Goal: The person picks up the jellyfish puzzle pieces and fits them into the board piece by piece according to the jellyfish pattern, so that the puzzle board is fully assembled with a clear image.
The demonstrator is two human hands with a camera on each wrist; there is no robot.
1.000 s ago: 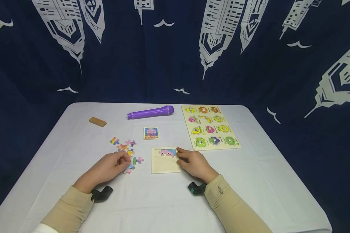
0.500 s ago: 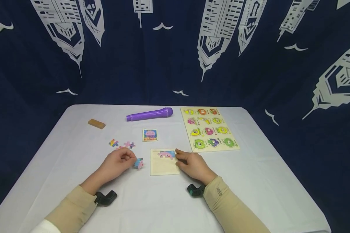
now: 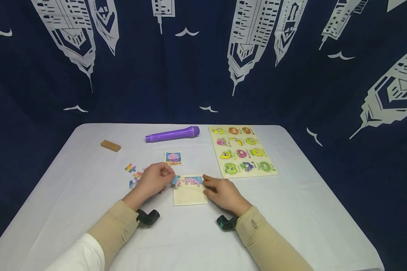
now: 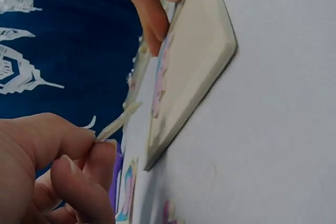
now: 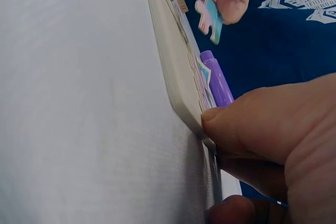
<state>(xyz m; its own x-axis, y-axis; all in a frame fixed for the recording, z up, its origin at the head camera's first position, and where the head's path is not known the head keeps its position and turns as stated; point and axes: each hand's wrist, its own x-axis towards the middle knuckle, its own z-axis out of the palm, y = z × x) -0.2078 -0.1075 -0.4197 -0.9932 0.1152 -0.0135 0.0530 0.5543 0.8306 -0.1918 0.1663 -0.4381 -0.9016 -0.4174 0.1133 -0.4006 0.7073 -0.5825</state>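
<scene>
In the head view, the left hand (image 3: 153, 180) pinches one puzzle piece (image 3: 176, 181) between thumb and finger; the piece is at its 3 o'clock, over the 10 to 11 o'clock corner of the puzzle board (image 3: 190, 197). The right hand (image 3: 225, 194) grips this board at its 3 o'clock side, so the puzzle piece is at about 9 to 10 o'clock from the right hand. The two hands are apart. Fitted pieces (image 3: 193, 180) lie in the board at 12 o'clock. From the board, loose pieces (image 3: 133, 184) lie at 9 to 10 o'clock, a small picture (image 3: 173, 158) at 11, and a fruit board (image 3: 242, 150) at 2, all on the desk (image 3: 176, 241).

In the left wrist view, the puzzle piece shows its edge, and it does not touch the board, which is at 1 o'clock from the left hand.

In the right wrist view, the thumb presses the board's edge; the puzzle piece is in the air, at 11 o'clock from the right hand.
</scene>
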